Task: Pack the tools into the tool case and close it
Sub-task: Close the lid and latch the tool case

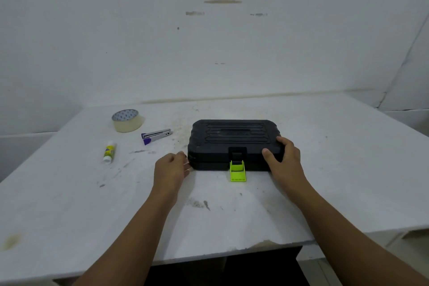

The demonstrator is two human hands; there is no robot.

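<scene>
A black plastic tool case (232, 139) lies flat on the white table (232, 211) with its lid down. Its lime-green latch (237, 170) hangs open at the front, flipped out onto the table. My right hand (282, 160) grips the case's front right corner, fingers over the lid and thumb on the front wall. My left hand (171, 167) is at the front left corner, fingers loosely bent and their tips at the case's edge. No tools show outside the case.
Left of the case lie a roll of clear tape (127, 120), a staple remover with a purple tip (156, 136) and a glue stick (109, 152). A white wall stands behind the table. The table's front edge runs close to me.
</scene>
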